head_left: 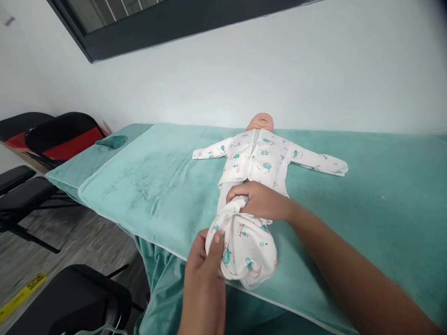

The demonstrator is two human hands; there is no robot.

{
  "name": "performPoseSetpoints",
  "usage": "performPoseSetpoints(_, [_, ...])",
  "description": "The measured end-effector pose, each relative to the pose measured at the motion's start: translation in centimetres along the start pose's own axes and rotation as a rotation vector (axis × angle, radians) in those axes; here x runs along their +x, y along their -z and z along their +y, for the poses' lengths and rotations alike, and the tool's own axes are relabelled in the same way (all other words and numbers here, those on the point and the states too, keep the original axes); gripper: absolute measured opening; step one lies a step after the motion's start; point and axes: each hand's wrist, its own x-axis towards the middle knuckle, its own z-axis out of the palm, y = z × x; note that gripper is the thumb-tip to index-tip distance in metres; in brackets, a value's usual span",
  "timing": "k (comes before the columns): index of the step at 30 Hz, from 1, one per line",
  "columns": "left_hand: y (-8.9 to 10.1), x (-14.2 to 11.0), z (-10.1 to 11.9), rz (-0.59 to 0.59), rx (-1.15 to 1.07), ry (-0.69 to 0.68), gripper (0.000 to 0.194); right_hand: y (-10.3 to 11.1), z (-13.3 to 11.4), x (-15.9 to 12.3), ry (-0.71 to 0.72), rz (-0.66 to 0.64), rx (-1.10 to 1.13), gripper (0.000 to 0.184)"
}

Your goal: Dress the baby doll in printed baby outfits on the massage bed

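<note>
A baby doll (pixel 260 122) lies on its back on a teal towel (pixel 150 186), head toward the wall. It wears a white printed top (pixel 256 160) with both sleeves spread out sideways. White printed trousers (pixel 246 249) are bunched up over its legs near the table's front edge. My left hand (pixel 204 274) pinches the bunched fabric at its left side. My right hand (pixel 261 201) grips the trouser waistband at the doll's hips.
The towel covers a table against a white wall. A small folded teal cloth (pixel 112 141) lies at the far left corner. Black chairs (pixel 61 135) with red seats stand at left, and another black seat (pixel 73 300) sits below the table's front edge.
</note>
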Motion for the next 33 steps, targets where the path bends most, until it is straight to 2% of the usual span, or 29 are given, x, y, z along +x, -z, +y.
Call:
performPoseSetpoints(3, [0.8,-1.4,-2.2,0.127,-0.081,0.056,0.044,-1.0,-0.3,-0.4,0.037,0.034,-0.151,0.017])
performPoseSetpoints(5, [1.7,-1.0,-3.3,0.210,-0.110,0.049,0.048,-1.4,-0.3,-0.6,0.044,0.047,-0.260,0.020])
performPoseSetpoints(7, [2.8,0.0,-3.6,0.255,-0.048,-0.001,0.046,-1.5,-0.1,-0.8,0.049,0.032,-0.333,0.025])
performPoseSetpoints(10, [4.0,1.9,-2.8,0.214,0.184,-0.072,0.039,-1.5,0.2,-0.9,0.031,0.050,-0.360,0.027])
performPoseSetpoints(14, [3.8,3.2,-1.4,0.120,0.424,-0.103,0.032,-1.6,0.4,-0.8,0.010,0.140,-0.326,0.022])
performPoseSetpoints(20, [2.8,5.1,-1.3,-0.007,0.357,-0.116,0.036,-1.8,0.8,-0.8,0.023,0.227,-0.399,0.020])
performPoseSetpoints(23, [2.3,6.7,-1.1,-0.036,0.338,-0.223,0.033,-1.8,1.0,-0.7,0.003,0.316,-0.432,0.019])
performPoseSetpoints(27, [1.3,8.8,0.1,-0.015,0.424,-0.380,0.023,-1.4,1.4,-0.6,-0.053,0.413,-0.422,0.020])
performPoseSetpoints(30, [0.7,10.6,0.9,-0.021,0.482,-0.454,0.016,-1.1,1.8,-0.7,-0.060,0.426,-0.369,0.022])
performPoseSetpoints(33, [0.4,13.2,1.3,-0.092,0.557,-0.535,0.014,-0.7,2.1,-0.6,-0.082,0.408,-0.323,0.022])
